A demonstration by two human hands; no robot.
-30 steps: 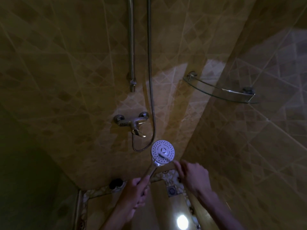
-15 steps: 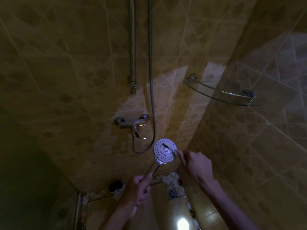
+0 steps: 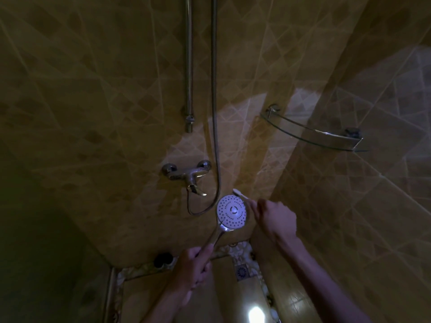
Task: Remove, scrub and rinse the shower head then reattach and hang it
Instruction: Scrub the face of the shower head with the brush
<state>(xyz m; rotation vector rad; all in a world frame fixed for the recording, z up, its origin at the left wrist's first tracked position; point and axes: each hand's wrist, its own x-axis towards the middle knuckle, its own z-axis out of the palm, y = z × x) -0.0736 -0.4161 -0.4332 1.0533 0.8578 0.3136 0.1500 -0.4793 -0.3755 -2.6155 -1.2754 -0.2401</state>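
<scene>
A round white shower head (image 3: 231, 212) with a chrome handle faces me, its spray plate lit. My left hand (image 3: 195, 266) is closed around the handle's lower end. My right hand (image 3: 275, 217) grips a small white brush (image 3: 240, 194), whose bristle end sticks out just past the head's upper right rim. A metal hose (image 3: 214, 113) hangs down the wall and loops to the tap (image 3: 186, 174); where it joins the handle is hidden by my left hand.
A chrome riser bar (image 3: 189, 66) runs up the tiled wall. A glass corner shelf (image 3: 312, 134) juts out at the right. A dark round object (image 3: 163, 259) sits at the floor's edge. A floor drain (image 3: 242, 271) lies below my hands.
The shower head has risen a little and tilted more toward me. The brush has slid from the middle of the spray plate up and off its upper right rim.
</scene>
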